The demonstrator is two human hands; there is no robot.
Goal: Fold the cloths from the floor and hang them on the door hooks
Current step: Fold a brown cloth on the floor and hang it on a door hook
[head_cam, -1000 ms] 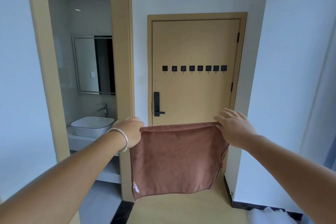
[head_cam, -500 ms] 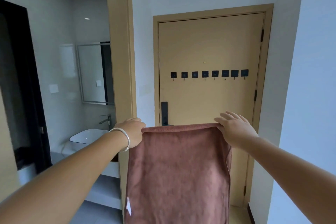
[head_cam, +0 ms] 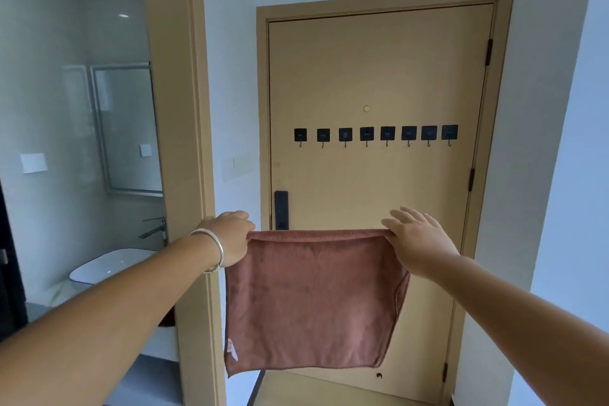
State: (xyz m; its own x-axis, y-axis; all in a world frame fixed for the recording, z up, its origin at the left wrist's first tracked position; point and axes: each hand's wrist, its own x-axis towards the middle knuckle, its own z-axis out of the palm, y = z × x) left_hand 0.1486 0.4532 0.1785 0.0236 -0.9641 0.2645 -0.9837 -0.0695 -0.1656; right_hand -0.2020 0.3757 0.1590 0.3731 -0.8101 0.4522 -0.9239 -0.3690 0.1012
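I hold a folded reddish-brown terry cloth (head_cam: 313, 303) stretched out in front of me, its top fold running level between my two hands. My left hand (head_cam: 230, 239), with a thin silver bangle (head_cam: 216, 252) on the wrist, has its fingers curled around the cloth's upper left corner. My right hand (head_cam: 417, 237) pinches the upper right corner beneath the palm while the fingers spread forward above the fold. The cloth hangs free in the air, with a small white tag (head_cam: 231, 348) near its lower left corner. Behind it stands a tan wooden door (head_cam: 379, 76) bearing a row of eight square black adhesive hooks (head_cam: 375, 134) across its middle, all bare and well above the cloth. A black handle plate (head_cam: 281, 209) sits at the door's left edge. Through the doorway at left, a white oval washbasin (head_cam: 108, 265) rests on the counter under a framed mirror (head_cam: 127, 128).
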